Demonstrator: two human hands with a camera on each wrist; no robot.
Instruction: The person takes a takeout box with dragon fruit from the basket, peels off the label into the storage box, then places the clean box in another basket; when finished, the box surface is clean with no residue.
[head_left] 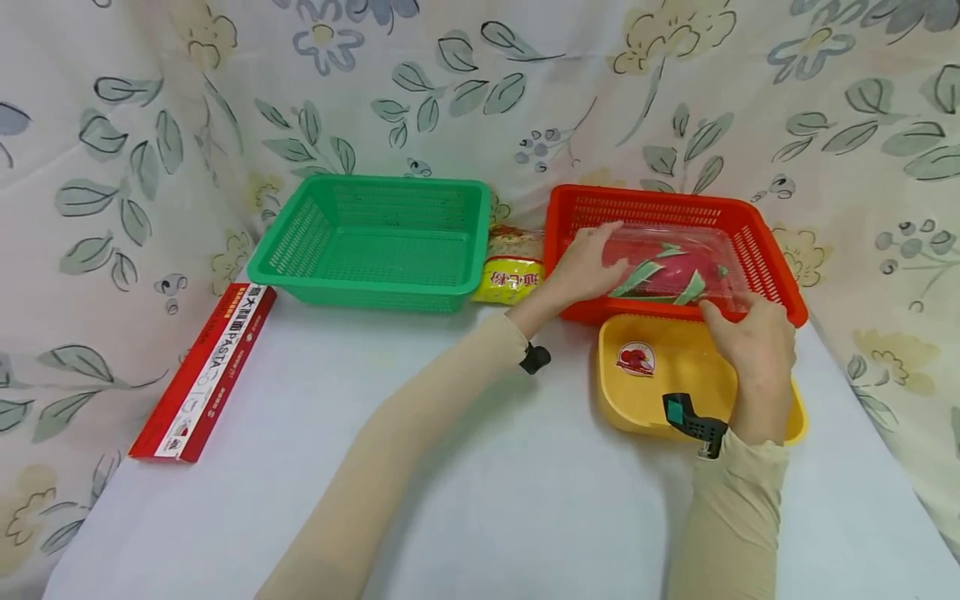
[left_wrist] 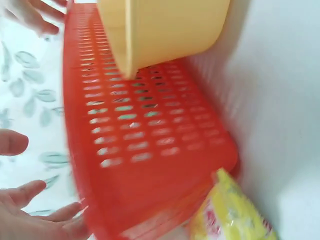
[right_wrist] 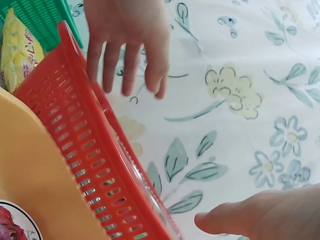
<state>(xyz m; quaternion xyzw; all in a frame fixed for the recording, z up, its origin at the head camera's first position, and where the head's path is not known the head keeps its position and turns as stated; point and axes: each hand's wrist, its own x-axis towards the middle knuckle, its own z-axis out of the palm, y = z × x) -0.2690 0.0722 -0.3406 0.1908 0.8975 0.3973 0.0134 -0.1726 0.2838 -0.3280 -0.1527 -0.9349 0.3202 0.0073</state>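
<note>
A clear plastic box [head_left: 720,242] with a pink dragon fruit [head_left: 678,271] inside lies in the red basket [head_left: 776,262]. My left hand [head_left: 587,265] is over the basket's left part, beside the box, its fingers spread. Near the box's right front corner is my right hand [head_left: 757,342], fingers apart and curving loosely. In the right wrist view, the left hand [right_wrist: 127,45] hangs with fairly straight fingers above the basket rim, and the right thumb [right_wrist: 225,217] stands clear of it. Neither hand visibly grips anything; whether fingertips touch the box cannot be told.
Directly before the red basket stands a yellow container [head_left: 675,396] with a round fruit sticker. A green basket [head_left: 367,292] is at the back left, and a yellow pasta bag [head_left: 510,279] lies between the baskets. A long red pasta box [head_left: 202,375] rests on the table's left side.
</note>
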